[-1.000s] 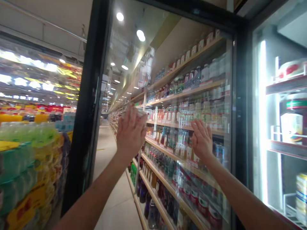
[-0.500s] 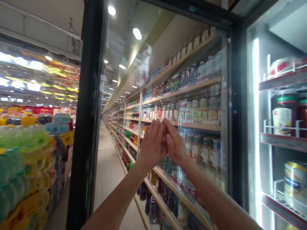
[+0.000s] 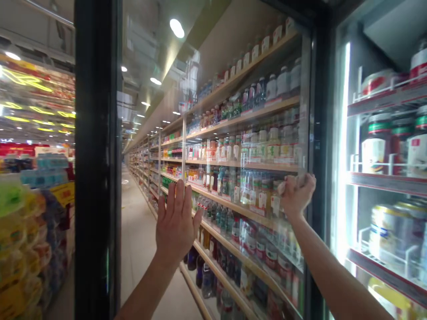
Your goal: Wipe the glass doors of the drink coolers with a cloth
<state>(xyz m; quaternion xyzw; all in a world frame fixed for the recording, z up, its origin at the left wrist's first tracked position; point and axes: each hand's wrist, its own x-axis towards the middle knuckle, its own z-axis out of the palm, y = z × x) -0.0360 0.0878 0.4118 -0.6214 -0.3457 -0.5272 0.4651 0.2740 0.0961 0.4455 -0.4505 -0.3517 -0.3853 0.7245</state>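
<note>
My left hand is spread flat, fingers up, at the pane of a black-framed glass door; it holds nothing. Further right, my right hand is closed close to the door's inner frame edge. Something pale shows between its fingers, but it is too blurred to name. Through the glass, and partly mirrored in it, long shelves of bottled drinks stretch away.
To the right stands a lit cooler with wire-fronted shelves, bearing dark bottles and cans. On the left, past the door's thick black edge, are stacked drink packs. A pale aisle floor shows through the pane.
My hands were together at the middle of the pane and have parted. The right moved right and closed; the left moved left and lower, flat. The view has shifted slightly right.
</note>
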